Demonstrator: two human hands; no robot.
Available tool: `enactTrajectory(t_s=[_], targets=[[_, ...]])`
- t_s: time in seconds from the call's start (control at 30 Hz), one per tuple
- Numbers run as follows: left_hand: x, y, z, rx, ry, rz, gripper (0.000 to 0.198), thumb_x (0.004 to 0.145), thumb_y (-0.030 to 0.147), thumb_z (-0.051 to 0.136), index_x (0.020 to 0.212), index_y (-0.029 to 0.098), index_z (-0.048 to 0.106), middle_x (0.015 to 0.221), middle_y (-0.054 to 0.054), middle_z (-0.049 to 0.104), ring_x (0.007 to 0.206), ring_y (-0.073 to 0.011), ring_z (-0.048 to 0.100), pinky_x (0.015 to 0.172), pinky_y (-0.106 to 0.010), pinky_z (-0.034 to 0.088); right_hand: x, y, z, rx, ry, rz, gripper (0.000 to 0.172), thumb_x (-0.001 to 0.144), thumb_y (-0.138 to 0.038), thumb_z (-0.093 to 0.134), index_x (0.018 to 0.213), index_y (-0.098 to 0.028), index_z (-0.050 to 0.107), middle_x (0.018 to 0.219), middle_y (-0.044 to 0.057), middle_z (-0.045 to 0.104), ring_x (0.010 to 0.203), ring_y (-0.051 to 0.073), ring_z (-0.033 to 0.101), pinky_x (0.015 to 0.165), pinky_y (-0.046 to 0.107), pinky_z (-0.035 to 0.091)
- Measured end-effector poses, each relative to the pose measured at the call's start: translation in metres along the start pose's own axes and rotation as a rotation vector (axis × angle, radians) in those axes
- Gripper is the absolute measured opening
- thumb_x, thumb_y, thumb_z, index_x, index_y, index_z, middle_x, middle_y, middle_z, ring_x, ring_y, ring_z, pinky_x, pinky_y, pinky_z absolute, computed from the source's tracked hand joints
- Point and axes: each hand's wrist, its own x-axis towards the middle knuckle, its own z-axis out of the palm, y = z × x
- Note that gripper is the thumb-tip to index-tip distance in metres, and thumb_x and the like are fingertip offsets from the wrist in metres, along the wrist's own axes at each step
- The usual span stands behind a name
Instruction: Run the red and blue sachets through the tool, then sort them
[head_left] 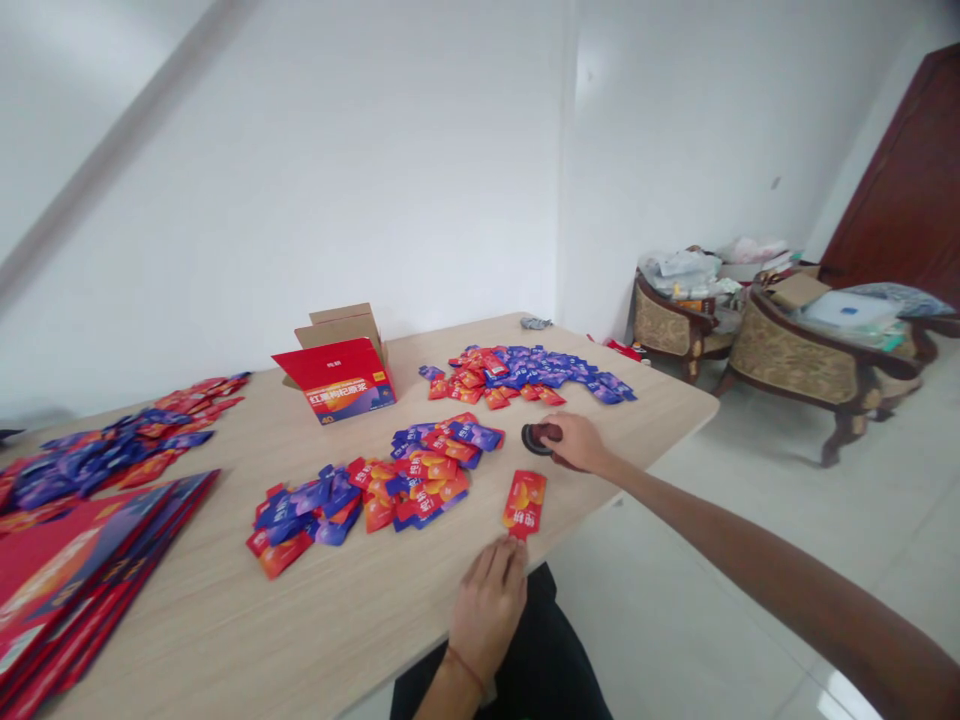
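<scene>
Near the table's front edge lies a red sachet [525,502] with orange fruit printed on it. My left hand [491,592] has its fingers pressed together on the narrow near end of this sachet. Beyond it and to the right, my right hand [576,442] is closed on the brown handle of a dark round hand stamp [537,439], low over the tabletop. Whether its underside touches the table or a pad is hidden. Left of the sachet is a loose pile of red and purple sachets [427,465], and another pile [517,370] lies behind the stamp.
An open red carton [349,385] stands at the back of the table [360,610]. Flat red cartons [90,570] are stacked at the left, with more sachets [112,450] behind them. A grey crumpled item [535,323] lies at the far corner. Loaded armchairs [810,360] stand at the right.
</scene>
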Motion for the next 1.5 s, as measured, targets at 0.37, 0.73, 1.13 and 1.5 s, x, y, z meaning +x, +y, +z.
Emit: enactTrajectory(t_s=[0.37, 0.73, 1.13, 1.5], targets=[[0.065, 0.007, -0.024, 0.088, -0.137, -0.309, 0.037, 0.101, 0.034, 0.050, 0.135, 0.021, 0.057, 0.123, -0.011, 0.065, 0.112, -0.0277, 0.062, 0.095, -0.041, 0.053, -0.029, 0.120, 0.013, 0.120, 0.205, 0.502, 0.032, 0.091, -0.045, 0.060, 0.112, -0.025, 0.072, 0.100, 0.007, 0.076, 0.092, 0.024, 0.069, 0.070, 0.028, 0.043], [0.139, 0.017, 0.005, 0.177, -0.566, -0.416, 0.043, 0.090, 0.039, 0.059, 0.123, 0.011, 0.063, 0.107, -0.018, 0.069, 0.101, -0.0330, 0.067, 0.081, -0.040, 0.053, -0.033, 0.130, 0.027, 0.242, 0.297, 0.467, 0.040, 0.090, -0.047, 0.060, 0.120, -0.023, 0.070, 0.110, 0.008, 0.076, 0.099, 0.027, 0.070, 0.079, 0.032, 0.048], [0.257, -0.069, 0.016, 0.099, -0.673, 0.129, 0.087, 0.083, 0.036, 0.068, 0.157, 0.020, 0.025, 0.136, -0.017, 0.059, 0.120, -0.0346, 0.060, 0.100, -0.044, 0.048, -0.032, 0.130, 0.031, 0.301, 0.320, 0.444, 0.035, 0.091, -0.044, 0.058, 0.118, -0.025, 0.070, 0.109, 0.006, 0.076, 0.100, 0.026, 0.070, 0.081, 0.032, 0.049], [0.299, -0.155, 0.050, 0.067, -0.935, 0.169, 0.095, 0.063, 0.011, 0.075, 0.150, 0.028, 0.042, 0.124, -0.008, 0.071, 0.105, -0.0286, 0.071, 0.084, -0.037, 0.059, -0.029, 0.129, 0.033, 0.307, 0.319, 0.464, 0.037, 0.091, -0.046, 0.057, 0.118, -0.025, 0.070, 0.113, 0.007, 0.075, 0.103, 0.026, 0.069, 0.088, 0.034, 0.050]])
